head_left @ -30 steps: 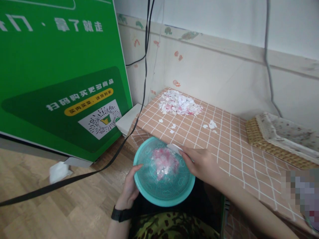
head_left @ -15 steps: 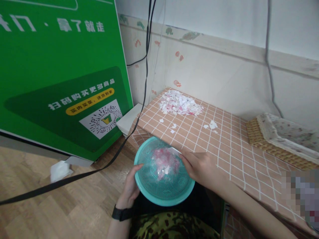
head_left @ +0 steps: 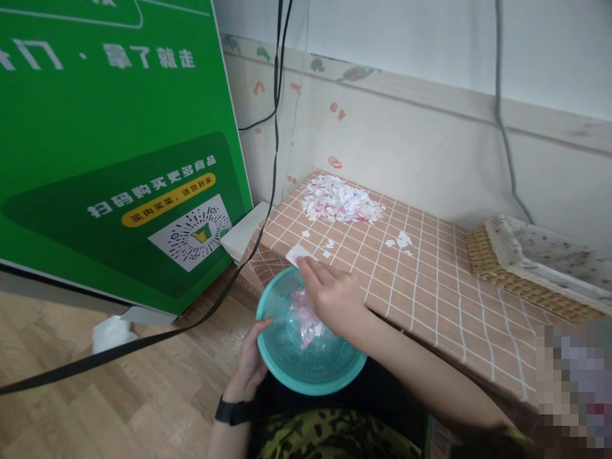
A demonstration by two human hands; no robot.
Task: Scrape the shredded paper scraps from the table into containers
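A round turquoise plastic colander [head_left: 306, 382] rests above my lap, tilted slightly at the table's edge. My left hand [head_left: 251, 357] grips its left rim, thumb over the inside. Clear and pinkish plastic scraps [head_left: 306, 322] lie in the bottom, partly covered by my other hand. My right hand [head_left: 335, 296] is above the colander, its fingers closed on a flat white card-like piece [head_left: 297, 255] near the far rim. On the checked cloth beyond lies a pile of torn white and pink paper bits [head_left: 339, 201], with small paper scraps [head_left: 402, 239] nearby.
A brown checked tablecloth [head_left: 430, 280] covers the table along the wall. A cloth-lined wicker basket [head_left: 488, 261] stands at its right. To the left rises a green cabinet [head_left: 119, 102] with a QR code. A black strap [head_left: 210, 312] crosses in front of it.
My right hand has moved left and away from me, carrying the white piece from the colander's right rim to its far rim. My left hand still holds the colander.
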